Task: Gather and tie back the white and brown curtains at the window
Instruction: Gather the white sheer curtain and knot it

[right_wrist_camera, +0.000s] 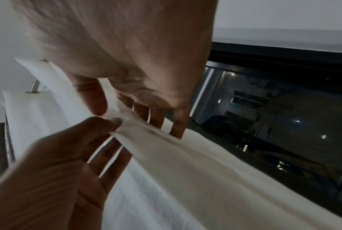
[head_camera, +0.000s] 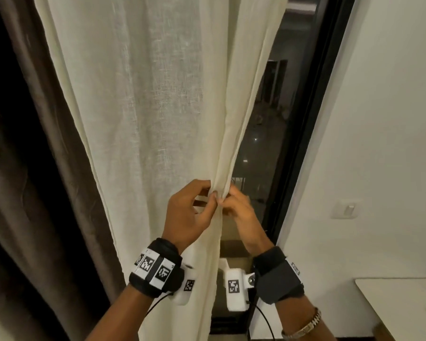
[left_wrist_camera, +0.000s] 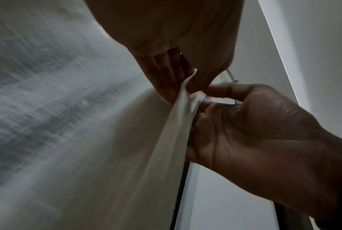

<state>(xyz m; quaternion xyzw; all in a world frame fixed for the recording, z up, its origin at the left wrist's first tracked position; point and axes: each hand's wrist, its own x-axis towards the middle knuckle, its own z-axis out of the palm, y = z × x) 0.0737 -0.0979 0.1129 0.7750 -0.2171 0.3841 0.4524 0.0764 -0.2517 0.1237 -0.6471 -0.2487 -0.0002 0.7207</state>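
Observation:
The white curtain (head_camera: 158, 107) hangs in the middle of the head view, with the brown curtain (head_camera: 42, 156) beside it on the left. Both hands meet at the white curtain's right edge, where the cloth is bunched into a narrow fold (head_camera: 220, 183). My left hand (head_camera: 208, 196) pinches this fold from the left with thumb and forefinger. My right hand (head_camera: 229, 198) holds it from the right, thumb in front and fingers behind. In the right wrist view the right hand's thumb (right_wrist_camera: 93, 99) lies on the white curtain (right_wrist_camera: 185, 171) next to the left hand (right_wrist_camera: 57, 163). The left wrist view shows the fold (left_wrist_camera: 181, 112) between both hands.
Dark window glass (head_camera: 268, 119) shows to the right of the white curtain, inside a black frame (head_camera: 312, 119). Further right is a white wall with a light switch (head_camera: 347, 209). A pale table corner (head_camera: 403, 303) sits at the lower right.

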